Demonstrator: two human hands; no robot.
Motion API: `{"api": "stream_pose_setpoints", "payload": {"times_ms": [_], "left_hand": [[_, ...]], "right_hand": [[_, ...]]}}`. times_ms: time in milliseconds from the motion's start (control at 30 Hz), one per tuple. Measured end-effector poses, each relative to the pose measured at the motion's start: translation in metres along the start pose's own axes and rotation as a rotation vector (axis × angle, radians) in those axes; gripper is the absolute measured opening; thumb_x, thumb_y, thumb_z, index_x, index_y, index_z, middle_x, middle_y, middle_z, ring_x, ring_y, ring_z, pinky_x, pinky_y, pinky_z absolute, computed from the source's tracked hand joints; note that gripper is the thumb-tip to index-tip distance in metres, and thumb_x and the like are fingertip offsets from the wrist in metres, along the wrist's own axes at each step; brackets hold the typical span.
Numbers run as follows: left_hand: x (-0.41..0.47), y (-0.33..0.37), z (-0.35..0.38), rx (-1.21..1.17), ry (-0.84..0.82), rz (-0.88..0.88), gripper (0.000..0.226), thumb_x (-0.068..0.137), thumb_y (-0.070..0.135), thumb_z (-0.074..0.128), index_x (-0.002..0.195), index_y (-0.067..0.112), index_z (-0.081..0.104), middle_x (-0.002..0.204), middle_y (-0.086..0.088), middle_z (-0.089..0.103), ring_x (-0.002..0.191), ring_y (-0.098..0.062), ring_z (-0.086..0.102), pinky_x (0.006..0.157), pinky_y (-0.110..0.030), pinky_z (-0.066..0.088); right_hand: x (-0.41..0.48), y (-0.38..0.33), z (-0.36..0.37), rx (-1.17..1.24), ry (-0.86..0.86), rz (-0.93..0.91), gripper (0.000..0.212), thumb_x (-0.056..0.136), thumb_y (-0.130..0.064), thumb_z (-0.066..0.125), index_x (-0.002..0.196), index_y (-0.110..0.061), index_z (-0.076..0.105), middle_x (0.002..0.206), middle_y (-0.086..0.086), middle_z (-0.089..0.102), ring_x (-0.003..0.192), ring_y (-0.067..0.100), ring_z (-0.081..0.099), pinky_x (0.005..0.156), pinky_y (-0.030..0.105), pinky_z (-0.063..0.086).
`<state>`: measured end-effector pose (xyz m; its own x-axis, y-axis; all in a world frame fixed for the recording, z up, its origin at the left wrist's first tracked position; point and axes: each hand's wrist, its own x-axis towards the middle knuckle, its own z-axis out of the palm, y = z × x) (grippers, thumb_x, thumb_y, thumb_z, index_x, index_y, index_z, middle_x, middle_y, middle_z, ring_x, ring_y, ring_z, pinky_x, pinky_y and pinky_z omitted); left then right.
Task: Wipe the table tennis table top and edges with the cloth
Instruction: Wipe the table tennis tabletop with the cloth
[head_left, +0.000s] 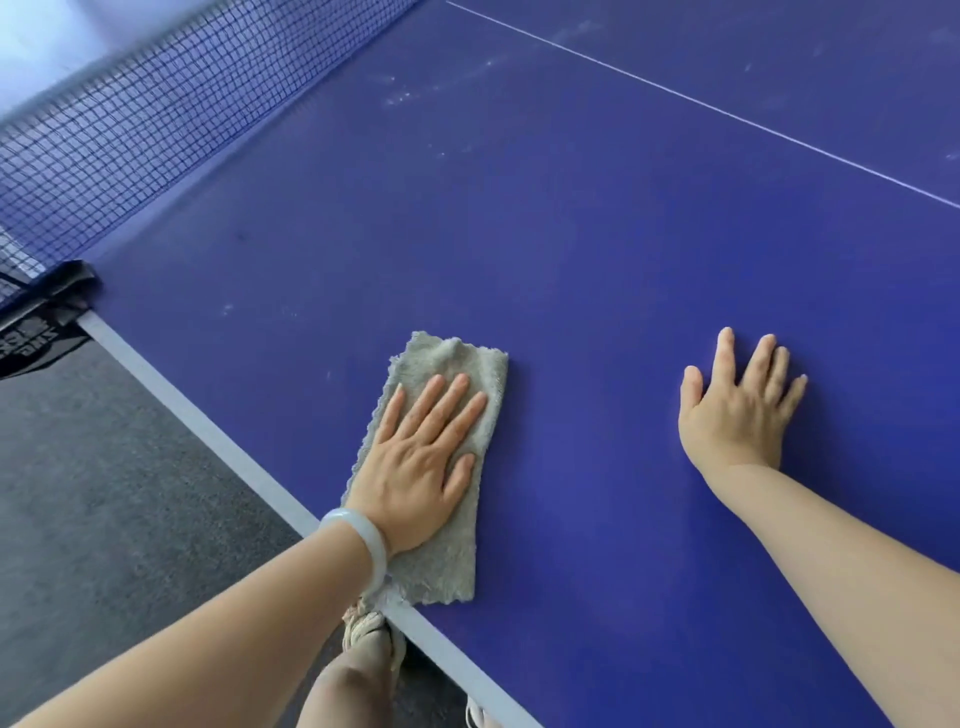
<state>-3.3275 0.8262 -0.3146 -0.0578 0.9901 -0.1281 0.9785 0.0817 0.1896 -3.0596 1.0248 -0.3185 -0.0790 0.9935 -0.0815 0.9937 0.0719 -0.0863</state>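
Head camera, nearest first: a shoe (369, 631) stands on the dark floor (104, 493) just beside the desk (571, 234). The left wrist wears a pale bracelet (358, 540). The left hand (421, 467) lies flat, fingers straight, pressing the grey cloth (457, 358) onto the blue top, the cloth's near corner on the pale border (208, 421). The right hand (735, 421) rests flat on bare top with fingers spread, well apart from the cloth. Farther off are whitish smudges (400, 93), a thin white line (727, 111) and the net (130, 140).
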Motion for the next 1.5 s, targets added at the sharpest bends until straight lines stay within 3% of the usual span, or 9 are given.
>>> {"api": "stream_pose_setpoints", "payload": {"times_ms": [100, 233, 433, 667, 833, 967, 1167, 1300, 1500], "left_hand": [[0.004, -0.002, 0.001, 0.008, 0.006, -0.084, 0.061, 0.101, 0.045, 0.024, 0.158, 0.033, 0.007, 0.166, 0.01, 0.003, 0.153, -0.015, -0.003, 0.122, -0.051, 0.009], [0.003, -0.002, 0.004, 0.019, 0.002, -0.071, 0.062, 0.101, 0.044, 0.025, 0.158, 0.034, 0.005, 0.166, 0.01, 0.001, 0.153, -0.015, -0.005, 0.122, -0.05, 0.005], [0.0, 0.002, -0.001, -0.026, 0.022, -0.057, 0.061, 0.102, 0.044, 0.023, 0.159, 0.029, 0.006, 0.166, 0.007, -0.001, 0.153, -0.016, -0.01, 0.121, -0.05, 0.003], [-0.031, -0.077, -0.003, 0.051, -0.03, 0.434, 0.064, 0.101, 0.041, 0.036, 0.159, 0.03, 0.011, 0.167, 0.007, 0.006, 0.154, -0.02, 0.0, 0.122, -0.051, 0.0], [0.01, -0.193, -0.037, 0.054, 0.022, -0.036, 0.061, 0.099, 0.048, 0.018, 0.158, 0.036, 0.003, 0.166, 0.01, 0.002, 0.153, -0.014, -0.009, 0.123, -0.048, -0.005], [0.038, -0.163, -0.033, -0.068, 0.086, -0.394, 0.063, 0.1, 0.046, 0.01, 0.158, 0.028, -0.005, 0.166, 0.004, -0.011, 0.15, -0.018, -0.021, 0.121, -0.051, -0.009], [-0.005, -0.049, 0.001, -0.088, 0.034, 0.35, 0.061, 0.102, 0.042, 0.028, 0.159, 0.024, 0.013, 0.167, 0.001, 0.006, 0.153, -0.024, -0.005, 0.118, -0.055, 0.008], [0.042, -0.08, -0.012, 0.041, -0.052, 0.664, 0.058, 0.103, 0.047, 0.022, 0.158, 0.034, 0.01, 0.166, 0.007, 0.004, 0.153, -0.018, -0.009, 0.122, -0.05, -0.008], [0.134, -0.132, -0.039, 0.005, 0.029, 0.071, 0.06, 0.099, 0.047, 0.009, 0.158, 0.035, 0.003, 0.166, 0.009, -0.004, 0.152, -0.017, -0.011, 0.122, -0.049, -0.009]], "right_hand": [[-0.002, -0.012, -0.011, -0.058, -0.008, -0.051, 0.061, 0.104, -0.03, 0.038, 0.157, -0.005, 0.019, 0.162, 0.025, 0.011, 0.151, 0.04, 0.004, 0.12, 0.062, 0.001], [-0.058, -0.079, -0.017, 0.09, 0.1, -0.226, 0.066, 0.097, -0.018, 0.051, 0.154, 0.002, 0.024, 0.163, 0.019, 0.018, 0.153, 0.033, 0.011, 0.123, 0.05, -0.001], [-0.116, -0.155, 0.02, 0.272, -0.05, -0.057, 0.059, 0.105, -0.019, 0.035, 0.158, -0.007, 0.013, 0.167, 0.008, 0.002, 0.154, 0.021, -0.001, 0.125, 0.042, -0.006], [-0.117, -0.161, 0.03, 0.212, 0.077, -0.026, 0.061, 0.101, -0.032, 0.045, 0.153, -0.003, 0.03, 0.163, 0.013, 0.023, 0.152, 0.027, 0.018, 0.125, 0.047, 0.008], [-0.117, -0.167, 0.03, 0.172, 0.092, 0.02, 0.059, 0.101, -0.033, 0.041, 0.152, -0.005, 0.031, 0.162, 0.013, 0.026, 0.151, 0.027, 0.021, 0.125, 0.048, 0.012], [-0.116, -0.173, 0.032, 0.114, 0.096, 0.052, 0.058, 0.102, -0.032, 0.04, 0.152, -0.004, 0.031, 0.161, 0.014, 0.026, 0.151, 0.029, 0.023, 0.124, 0.048, 0.014], [-0.117, -0.172, 0.031, 0.244, 0.14, 0.097, 0.052, 0.1, -0.026, 0.048, 0.149, -0.008, 0.039, 0.16, 0.008, 0.031, 0.15, 0.024, 0.026, 0.125, 0.044, 0.014], [-0.117, -0.171, 0.029, 0.303, 0.161, 0.114, 0.052, 0.101, -0.026, 0.048, 0.15, -0.011, 0.039, 0.16, 0.004, 0.032, 0.149, 0.019, 0.026, 0.125, 0.04, 0.013], [-0.116, -0.173, 0.025, 0.289, 0.108, 0.118, 0.064, 0.099, -0.047, 0.021, 0.157, -0.02, 0.024, 0.164, -0.005, 0.021, 0.15, 0.005, 0.011, 0.126, 0.033, 0.007]]}}
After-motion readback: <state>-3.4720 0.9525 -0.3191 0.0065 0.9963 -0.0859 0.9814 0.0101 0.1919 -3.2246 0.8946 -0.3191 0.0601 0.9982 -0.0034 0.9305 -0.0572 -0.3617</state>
